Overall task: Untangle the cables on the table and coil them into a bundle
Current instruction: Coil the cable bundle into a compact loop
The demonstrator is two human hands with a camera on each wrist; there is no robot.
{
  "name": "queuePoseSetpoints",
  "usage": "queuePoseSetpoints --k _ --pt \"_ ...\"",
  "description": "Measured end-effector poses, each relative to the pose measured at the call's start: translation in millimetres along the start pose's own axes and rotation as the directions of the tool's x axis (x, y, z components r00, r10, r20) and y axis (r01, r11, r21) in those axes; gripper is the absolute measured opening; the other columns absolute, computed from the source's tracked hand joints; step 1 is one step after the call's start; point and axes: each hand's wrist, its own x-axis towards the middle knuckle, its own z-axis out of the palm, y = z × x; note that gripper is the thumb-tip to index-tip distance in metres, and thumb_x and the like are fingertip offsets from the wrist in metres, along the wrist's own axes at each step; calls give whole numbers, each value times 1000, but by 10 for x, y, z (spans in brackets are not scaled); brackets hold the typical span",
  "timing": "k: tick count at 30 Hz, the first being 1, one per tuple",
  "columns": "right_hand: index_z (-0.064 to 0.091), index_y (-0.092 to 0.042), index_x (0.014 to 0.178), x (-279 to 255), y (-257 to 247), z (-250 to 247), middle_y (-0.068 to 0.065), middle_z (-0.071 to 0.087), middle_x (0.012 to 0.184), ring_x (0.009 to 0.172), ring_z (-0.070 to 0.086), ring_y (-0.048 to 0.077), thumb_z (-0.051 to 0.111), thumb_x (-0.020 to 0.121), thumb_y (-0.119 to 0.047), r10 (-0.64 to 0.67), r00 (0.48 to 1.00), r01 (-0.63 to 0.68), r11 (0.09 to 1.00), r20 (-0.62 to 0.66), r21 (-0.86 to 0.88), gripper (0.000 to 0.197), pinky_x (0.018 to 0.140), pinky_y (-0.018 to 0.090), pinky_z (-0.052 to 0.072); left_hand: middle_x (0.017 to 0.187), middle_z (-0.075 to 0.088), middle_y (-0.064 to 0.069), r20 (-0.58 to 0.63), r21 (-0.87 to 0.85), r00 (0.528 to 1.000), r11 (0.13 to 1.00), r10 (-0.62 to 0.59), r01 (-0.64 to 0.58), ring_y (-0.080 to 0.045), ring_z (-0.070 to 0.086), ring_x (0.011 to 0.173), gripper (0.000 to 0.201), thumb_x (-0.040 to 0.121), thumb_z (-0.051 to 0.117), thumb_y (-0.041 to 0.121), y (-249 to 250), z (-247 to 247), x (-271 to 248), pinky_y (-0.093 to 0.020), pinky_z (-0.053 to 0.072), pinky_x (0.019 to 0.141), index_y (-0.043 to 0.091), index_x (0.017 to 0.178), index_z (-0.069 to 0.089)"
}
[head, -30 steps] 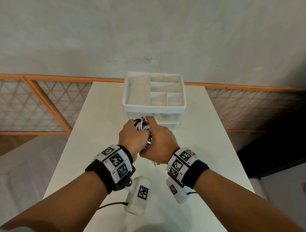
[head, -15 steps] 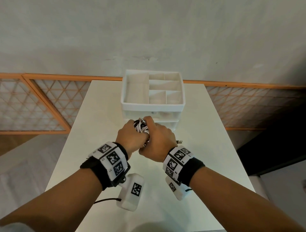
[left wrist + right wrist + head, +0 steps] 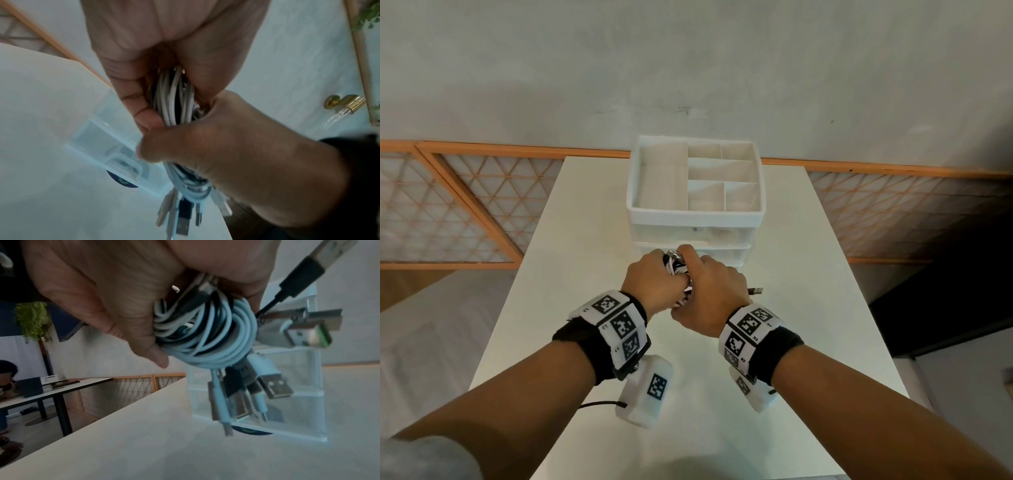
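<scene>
Above the white tabletop [image 3: 599,240], just in front of the clear drawer organizer [image 3: 695,209], we hold the coiled cables [image 3: 207,337] between both hands. Our left hand [image 3: 654,281] and right hand [image 3: 709,294] each keep a closed grip, fingers wrapped tight around the white-and-black bundle, its USB plugs [image 3: 273,386] dangling free below.

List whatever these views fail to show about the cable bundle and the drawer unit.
- Cable bundle, head view: mostly covered by the left hand and right hand; only a few loops and one plug show.
- Number of cables: loops overlap in both wrist views, so no count.
- Bundle middle, left wrist view: covered by the right hand.
- Hanging plugs, right wrist view: blurred; types unclear.
- Drawer unit: drawer contents hazy behind translucent fronts; the lower front is covered by the hands.
</scene>
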Motion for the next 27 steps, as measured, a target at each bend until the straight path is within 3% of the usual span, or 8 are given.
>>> queuePoseSetpoints --k 3,6,8,11,15,19,23,27 --pt "33 -32 125 35 147 1 -3 61 88 74 59 26 70 69 -38 38 998 -38 999 43 -11 68 65 33 44 99 74 -5 260 -50 966 999 6 7 -23 69 96 21 79 73 23 23 -100 60 -40 58 84 19 98 68" --pt "33 -35 123 58 342 -21 -5 63 85 72 59 26 70 64 -40 118 992 -118 993 50 6 70 64 34 48 109 71 -2 420 -261 907 953 -31 154 -20 66 104 48 76 83 35 -120 -214 175 -38 55 89 19 115 62" --pt "33 -36 123 78 488 -55 -6 63 82 73 59 26 70 63 -41 172 983 -173 985 60 14 70 65 33 49 107 72 -5 472 -477 879 821 -62 314 -22 67 101 44 73 81 29 -242 -207 293 -37 54 84 14 110 64" --pt "32 -38 126 102 653 -106 -7 63 82 74 60 26 70 63 -42 233 971 -234 972 61 20 73 66 33 50 96 66 -9 461 -630 868 622 -182 465 -22 65 89 3 88 66 12 -288 -34 498 -34 50 76 11 91 65" --pt "31 -40 128 102 723 -114 -7 65 87 77 62 26 70 61 -44 257 965 -259 965 55 29 77 72 35 54 93 64 -9 472 -715 841 444 -265 540 -17 62 71 13 88 62 8 -151 267 762 -31 48 67 7 75 58" --pt "31 -39 127 80 712 -100 -8 64 85 77 61 25 72 60 -46 249 967 -252 967 56 36 79 73 36 55 83 66 -9 528 -780 818 251 -227 573 -18 61 64 16 83 68 15 -100 369 897 -31 48 67 4 91 60" --pt "32 -40 125 43 673 -113 -10 63 78 74 61 25 72 60 -44 247 968 -250 965 50 71 76 72 36 55 69 64 -5 542 -792 817 205 -196 575 -19 62 64 16 81 71 19 -191 426 767 -33 49 67 8 83 58" --pt "33 -42 124 -7 642 -191 -10 63 75 73 63 24 73 59 -42 226 973 -229 968 44 101 76 71 36 56 75 60 -4 559 -767 809 258 -184 588 -20 61 70 15 84 69 23 -369 485 392 -34 47 70 16 87 57"
